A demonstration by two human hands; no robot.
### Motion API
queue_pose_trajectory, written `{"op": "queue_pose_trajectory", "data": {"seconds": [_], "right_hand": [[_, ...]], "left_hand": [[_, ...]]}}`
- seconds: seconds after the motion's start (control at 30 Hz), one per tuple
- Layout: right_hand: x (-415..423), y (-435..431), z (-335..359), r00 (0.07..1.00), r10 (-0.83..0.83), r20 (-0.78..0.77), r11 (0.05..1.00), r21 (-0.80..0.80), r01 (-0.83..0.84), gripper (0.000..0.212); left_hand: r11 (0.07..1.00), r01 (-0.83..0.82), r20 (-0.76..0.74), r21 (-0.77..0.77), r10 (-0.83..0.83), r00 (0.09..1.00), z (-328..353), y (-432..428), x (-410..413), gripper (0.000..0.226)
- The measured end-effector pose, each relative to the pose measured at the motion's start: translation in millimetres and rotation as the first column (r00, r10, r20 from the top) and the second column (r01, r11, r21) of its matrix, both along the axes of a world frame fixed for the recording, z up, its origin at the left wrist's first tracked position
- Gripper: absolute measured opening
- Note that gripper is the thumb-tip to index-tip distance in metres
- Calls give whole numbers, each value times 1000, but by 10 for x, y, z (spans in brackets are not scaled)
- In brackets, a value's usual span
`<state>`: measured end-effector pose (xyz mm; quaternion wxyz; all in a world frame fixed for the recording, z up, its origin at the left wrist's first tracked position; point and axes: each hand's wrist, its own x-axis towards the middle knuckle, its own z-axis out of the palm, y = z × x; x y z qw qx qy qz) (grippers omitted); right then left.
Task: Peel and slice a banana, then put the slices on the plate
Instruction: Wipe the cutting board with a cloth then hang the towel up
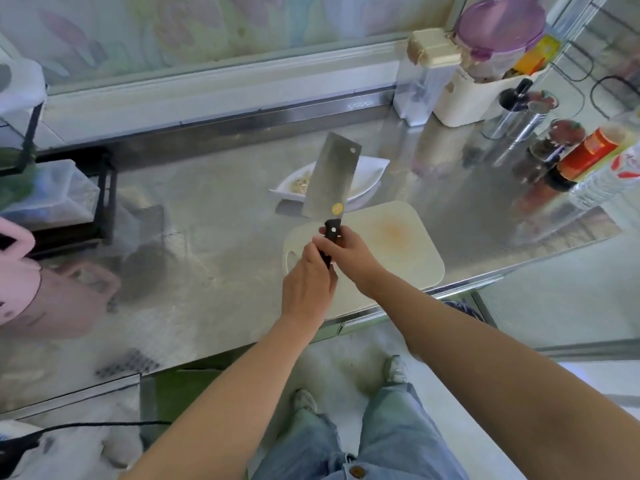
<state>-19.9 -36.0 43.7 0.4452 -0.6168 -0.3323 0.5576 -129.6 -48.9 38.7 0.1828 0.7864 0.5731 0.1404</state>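
Most of the task looks done, judging by what lies where. A wide steel counter (207, 237) fills the view. Near its front edge lies a white cutting board (398, 244), stained orange, with no banana on it. Just behind the board sits a white plate (370, 168). A cleaver (329, 178) is held up, its blade pointing away over the plate. The left hand (308, 285) and the right hand (349, 252) both curl round its black handle, above the board. Pale pieces, probably the banana slices (300, 184), lie on the plate beyond both hands, untouched and partly hidden by the blade. No peel is visible.
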Motion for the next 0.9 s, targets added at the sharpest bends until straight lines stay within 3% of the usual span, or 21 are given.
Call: {"op": "queue_pose_trajectory", "data": {"seconds": [0.1,0.2,0.4,0.47,0.6,0.7,0.77,0.9], "right_hand": [[430,-45,11,987,-137,-83,991,-17,136,8],[956,-107,3,962,-266,-69,962,-87,260,6],[2159,-308,-54,916,-354,188,913,-141,382,6],[2599,-352,-109,902,-335,272,913,-144,382,5],[3350,-418,-161,849,-257,462,933,-109,342,5],[3772,-421,-145,757,-217,616,934,-96,345,15],[4005,-396,-173,776,-250,579,922,-101,373,21],[4359,-363,-231,876,-320,361,894,-190,405,36]], "left_hand": [[994,113,18,-9,-113,993,3,-26,425,43],[970,241,95,-33,-237,967,4,-46,925,52],[880,451,199,-148,-420,885,24,-65,2007,44],[862,485,152,-147,-464,872,-17,-75,2333,45],[941,315,-147,-127,-331,932,-243,-38,2773,40],[970,126,-312,-207,-187,932,-377,18,2923,43],[969,72,-340,-237,-152,928,-429,46,3015,44],[959,-84,-382,-270,-27,924,-457,119,3208,48]]}}
